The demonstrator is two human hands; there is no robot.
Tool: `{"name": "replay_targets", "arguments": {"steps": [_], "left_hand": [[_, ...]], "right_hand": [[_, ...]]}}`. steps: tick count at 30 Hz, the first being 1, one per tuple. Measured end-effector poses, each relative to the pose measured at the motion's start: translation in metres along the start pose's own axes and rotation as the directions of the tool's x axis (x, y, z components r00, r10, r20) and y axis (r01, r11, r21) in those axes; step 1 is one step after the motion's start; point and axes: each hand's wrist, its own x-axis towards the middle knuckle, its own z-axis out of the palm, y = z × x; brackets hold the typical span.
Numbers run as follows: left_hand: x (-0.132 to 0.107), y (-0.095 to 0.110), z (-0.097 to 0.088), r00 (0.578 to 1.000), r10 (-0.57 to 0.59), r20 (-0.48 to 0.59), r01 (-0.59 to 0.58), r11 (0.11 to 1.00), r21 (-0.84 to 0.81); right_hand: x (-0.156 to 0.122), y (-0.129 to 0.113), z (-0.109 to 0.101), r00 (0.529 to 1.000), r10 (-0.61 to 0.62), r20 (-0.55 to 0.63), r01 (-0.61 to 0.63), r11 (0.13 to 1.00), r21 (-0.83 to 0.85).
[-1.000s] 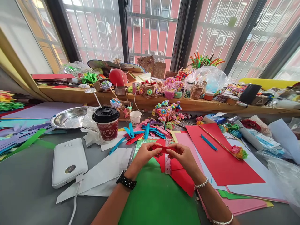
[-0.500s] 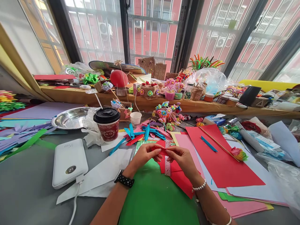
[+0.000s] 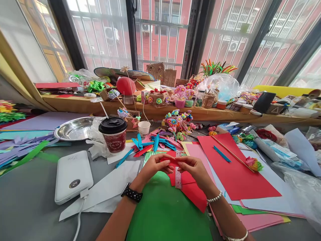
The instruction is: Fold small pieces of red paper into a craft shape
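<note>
Between my two hands is a small folded piece of red paper, pinched at both ends. My left hand grips its left end with thumb and fingers; my right hand grips its right end. Part of the paper is hidden by my fingers. Below it lie a pink patterned ruler and a larger red sheet, on a green mat. Just beyond my hands is a pile of folded blue, red and pink paper strips.
At left stand a lidded coffee cup, a white power bank with its cable, and a metal dish. At right, a red sheet carries a blue strip and a stick with a paper flower. Crafts crowd the ledge.
My hands keep their pinch on the red paper and have barely moved. The whole view has shifted slightly.
</note>
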Motion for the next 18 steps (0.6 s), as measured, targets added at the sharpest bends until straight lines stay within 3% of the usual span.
{"name": "replay_targets", "arguments": {"steps": [4, 9, 13, 18], "left_hand": [[-0.0005, -0.0007, 0.0012, 0.995, 0.101, -0.007, -0.099, 0.982, 0.163], [-0.0019, -0.0007, 0.0049, 0.957, 0.288, -0.029, -0.261, 0.902, 0.343], [-0.0015, -0.0024, 0.0052, 0.954, 0.298, -0.028, -0.261, 0.875, 0.407], [-0.0007, -0.0038, 0.0043, 0.96, 0.272, -0.06, -0.237, 0.911, 0.337]], "right_hand": [[0.0012, 0.0032, -0.0015, 1.0, 0.03, -0.005, -0.03, 0.999, 0.019], [0.0021, 0.0052, -0.0032, 0.999, 0.044, -0.022, -0.043, 0.998, 0.056], [0.0014, 0.004, -0.002, 0.999, 0.038, -0.019, -0.037, 0.998, 0.06], [0.0001, -0.0012, -0.0012, 1.0, -0.02, 0.003, 0.02, 1.0, 0.005]]}}
